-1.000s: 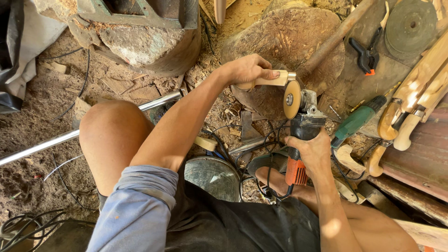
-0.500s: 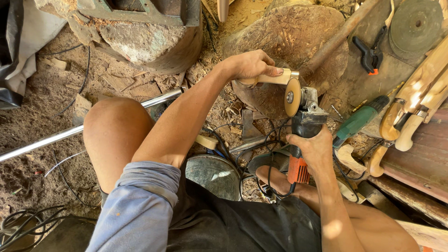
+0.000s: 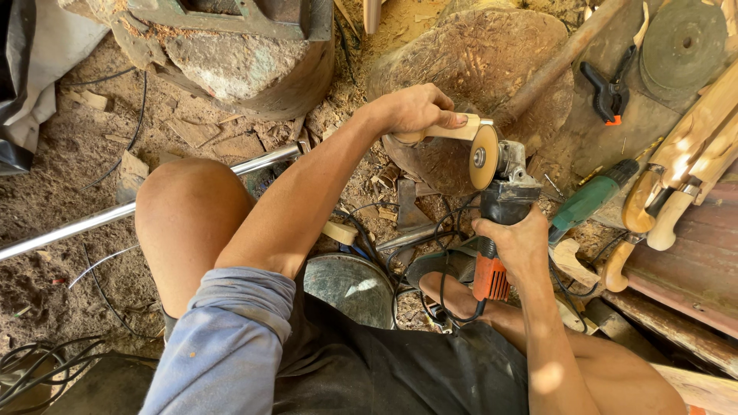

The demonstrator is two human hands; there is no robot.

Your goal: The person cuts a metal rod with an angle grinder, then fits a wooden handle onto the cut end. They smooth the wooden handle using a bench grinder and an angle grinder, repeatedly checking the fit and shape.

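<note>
My left hand (image 3: 419, 111) grips a pale wooden piece (image 3: 453, 131) and holds its end against the tan sanding disc (image 3: 483, 157) of an angle grinder (image 3: 503, 207). My right hand (image 3: 519, 242) is wrapped around the grinder's black and orange body, the disc facing left. Both hands work just above a large round wood stump (image 3: 477, 54). My bare left knee (image 3: 188, 215) is raised at the left.
A metal pipe (image 3: 138, 204) lies across the sawdust-covered ground. A metal bucket (image 3: 350, 284) sits between my legs. To the right lie a green power tool (image 3: 592, 200), several carved wooden handles (image 3: 676, 192), a black clamp (image 3: 607, 92) and stacked discs (image 3: 680, 42). Cables (image 3: 46, 369) trail at lower left.
</note>
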